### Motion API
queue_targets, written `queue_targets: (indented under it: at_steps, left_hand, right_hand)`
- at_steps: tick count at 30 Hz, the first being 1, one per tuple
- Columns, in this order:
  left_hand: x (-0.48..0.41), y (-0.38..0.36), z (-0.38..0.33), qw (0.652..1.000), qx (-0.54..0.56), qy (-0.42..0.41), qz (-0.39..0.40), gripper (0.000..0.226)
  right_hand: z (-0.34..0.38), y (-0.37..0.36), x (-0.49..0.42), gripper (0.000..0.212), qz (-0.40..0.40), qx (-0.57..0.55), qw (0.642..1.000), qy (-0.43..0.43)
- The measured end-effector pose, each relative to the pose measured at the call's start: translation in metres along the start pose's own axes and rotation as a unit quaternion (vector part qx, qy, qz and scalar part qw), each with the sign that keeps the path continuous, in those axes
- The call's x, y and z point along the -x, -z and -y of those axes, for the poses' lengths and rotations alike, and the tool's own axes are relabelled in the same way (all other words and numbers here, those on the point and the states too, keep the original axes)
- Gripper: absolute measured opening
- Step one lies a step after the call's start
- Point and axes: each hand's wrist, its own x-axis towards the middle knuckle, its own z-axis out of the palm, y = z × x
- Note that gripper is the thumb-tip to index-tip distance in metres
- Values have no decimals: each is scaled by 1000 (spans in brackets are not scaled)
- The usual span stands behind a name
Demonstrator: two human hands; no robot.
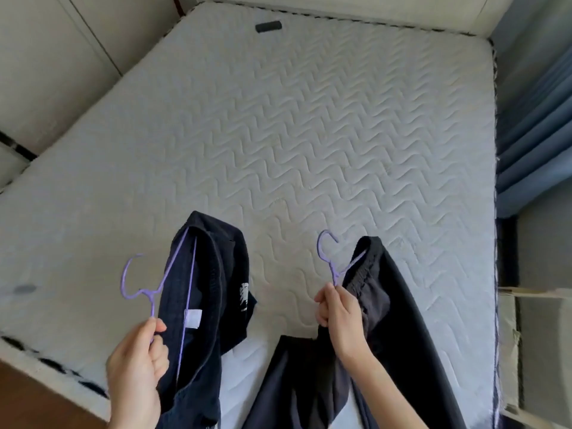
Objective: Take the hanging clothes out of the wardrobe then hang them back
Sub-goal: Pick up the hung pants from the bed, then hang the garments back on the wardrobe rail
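- While the person stands at the near end of the bed, the left hand point(136, 366) has its fingers curled round the neck of a purple hanger point(137, 283).
- The right hand point(340, 317) pinches the neck of a second purple hanger point(326, 252) the same way.
- A dark blue garment point(213, 274) with a white label sits on the left hanger. Dark trousers point(393, 305) with a stretchy waist hang from the right one. Both are out of the wardrobe and held over the white quilted mattress point(294, 134).
- The trousers seem to be caught on only one arm of their hanger. If that hand tips, they could slide off.
- The long trouser legs trail down by the bed's near edge. They could drag or snag when carried back.
- The two hooks are apart now. If the hands come close, the hooks could tangle.
- Farther off, a small black thing point(268, 26) lies at the far end of the mattress.
- Blue curtains point(532, 134) hang on the right. Pale panels point(46, 57) on the left may be wardrobe doors, but that cannot be told.
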Motion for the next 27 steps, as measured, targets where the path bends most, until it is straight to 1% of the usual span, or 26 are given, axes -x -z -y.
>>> queue_targets:
  at_steps: [5,9,13,16,17,20,22,25,27]
  left_hand:
    - [50,108,-44,999,7,-29,-23,12]
    - [91,204,-71,997,38,-57,-42,15]
    - [134,309,-88,991,82,-84,-66,18]
    - [168,395,-90,983,115,-98,-107,20]
    - [179,423,-90,979,126,-102,-123,20]
    - [206,495,-85,970,144,-98,-167,20]
    - [220,536,-77,964,161,-91,-193,18]
    - [235,589,-62,953,191,-68,-225,19]
    - [239,618,-52,944,211,-56,-246,21]
  right_hand:
    - [45,-36,133,41,143,34,989,21]
    - [70,-70,225,44,250,83,962,75]
    - [95,-108,308,49,329,114,927,137]
    - [107,-146,368,53,358,134,899,211]
    - [107,-160,388,52,373,127,892,221]
    - [93,-201,432,47,430,94,873,210]
    - [74,-229,455,48,464,105,853,214]
    - [45,-271,491,47,500,123,835,196]
    - [28,-297,511,48,508,144,825,202]
